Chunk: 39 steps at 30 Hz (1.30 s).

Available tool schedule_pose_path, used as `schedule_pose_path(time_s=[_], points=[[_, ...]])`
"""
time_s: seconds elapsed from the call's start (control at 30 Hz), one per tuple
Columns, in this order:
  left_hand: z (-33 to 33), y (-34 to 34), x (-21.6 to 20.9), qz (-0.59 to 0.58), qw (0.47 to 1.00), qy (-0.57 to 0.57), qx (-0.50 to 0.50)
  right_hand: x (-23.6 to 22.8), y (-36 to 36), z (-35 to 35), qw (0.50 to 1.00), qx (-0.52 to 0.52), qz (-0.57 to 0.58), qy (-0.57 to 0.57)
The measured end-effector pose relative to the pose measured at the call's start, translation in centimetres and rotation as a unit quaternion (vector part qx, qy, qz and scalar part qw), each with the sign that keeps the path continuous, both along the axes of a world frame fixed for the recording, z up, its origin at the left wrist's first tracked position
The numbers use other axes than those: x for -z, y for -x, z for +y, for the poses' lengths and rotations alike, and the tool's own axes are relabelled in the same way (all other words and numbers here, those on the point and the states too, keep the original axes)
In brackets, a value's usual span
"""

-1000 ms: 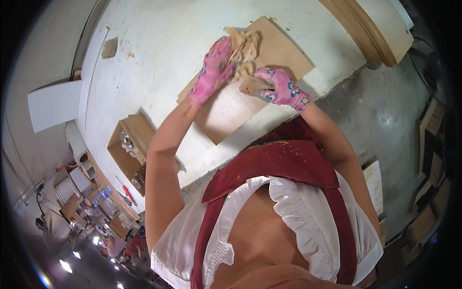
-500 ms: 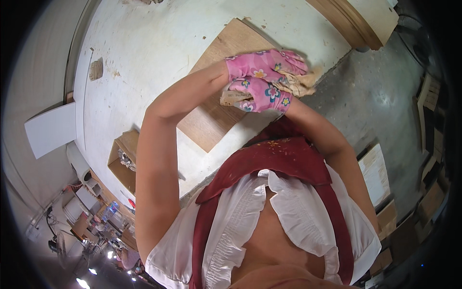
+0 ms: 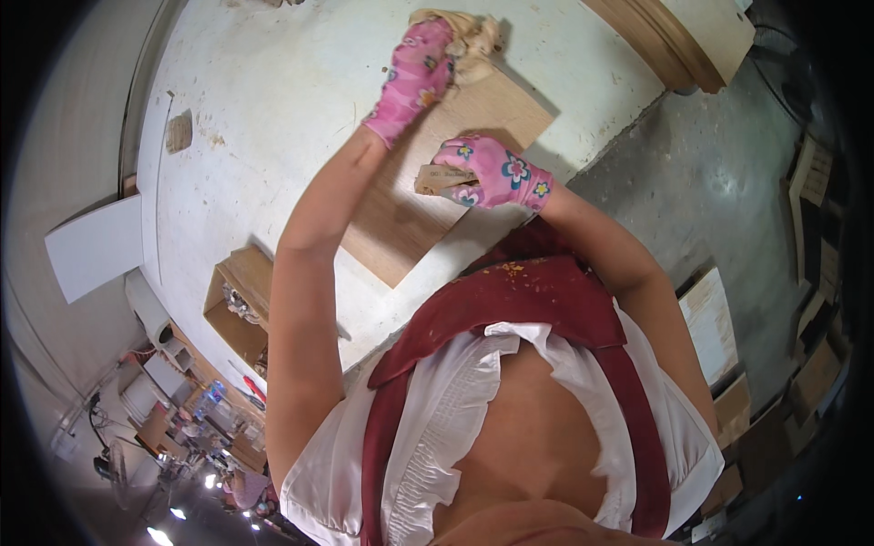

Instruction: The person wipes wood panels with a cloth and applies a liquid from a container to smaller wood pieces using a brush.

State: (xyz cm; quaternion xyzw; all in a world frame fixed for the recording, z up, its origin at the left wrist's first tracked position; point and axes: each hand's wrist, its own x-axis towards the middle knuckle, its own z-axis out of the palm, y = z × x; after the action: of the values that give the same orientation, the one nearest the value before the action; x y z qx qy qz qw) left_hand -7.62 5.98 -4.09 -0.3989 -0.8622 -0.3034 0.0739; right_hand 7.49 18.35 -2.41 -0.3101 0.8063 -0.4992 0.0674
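Note:
A flat wooden board point(image 3: 401, 227) lies aslant on the white worktable point(image 3: 282, 118). My left hand point(image 3: 414, 77), in a pink flowered glove, is closed on a crumpled beige rag point(image 3: 475, 53) at the board's far edge. Nearer to me, my right hand point(image 3: 496, 173) wears a matching glove. Its fingers are bent around a folded piece of brown sandpaper point(image 3: 439, 179), held over the board's right side. The board's far left corner is hidden by the left glove and rag.
An open cardboard box point(image 3: 241, 291) with scraps inside stands at the table's left. Red-handled pliers point(image 3: 253, 389) lie close by it. Long brown mouldings point(image 3: 660, 41) rest at the far right corner. Panels point(image 3: 710, 323) lean beyond the table's right side, over the grey floor.
My left hand has swept the rag from the board's right side to its far left edge, uncovering the board's right end. My right hand has stayed almost in place with the sandpaper.

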Motion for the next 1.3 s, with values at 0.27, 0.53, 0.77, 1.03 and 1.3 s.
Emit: schedule_pose_path(time_s=[0.27,0.53,0.77,1.03,1.3], points=[[2.2,-3.2,1.6,-0.212,0.882,-0.139,0.398,0.4,-0.4,-0.3,0.999,0.005,0.041,0.02],[-7.9,-5.3,0.1,-0.123,0.985,-0.112,-0.041,0.2,-0.3,-0.5,0.996,0.061,0.039,0.058],[-18.5,-13.2,-3.3,-0.472,0.807,-0.305,-0.18,0.0,-0.5,-0.8,0.995,0.071,0.009,0.068],[-32.9,-23.0,-2.2,-0.499,0.665,-0.311,-0.461,1.6,-0.2,-0.9,0.981,0.159,0.061,0.088],[-22.5,-26.5,0.1,-0.393,0.612,-0.565,-0.39,1.4,3.9,2.2,0.863,0.5,-0.065,0.019]])
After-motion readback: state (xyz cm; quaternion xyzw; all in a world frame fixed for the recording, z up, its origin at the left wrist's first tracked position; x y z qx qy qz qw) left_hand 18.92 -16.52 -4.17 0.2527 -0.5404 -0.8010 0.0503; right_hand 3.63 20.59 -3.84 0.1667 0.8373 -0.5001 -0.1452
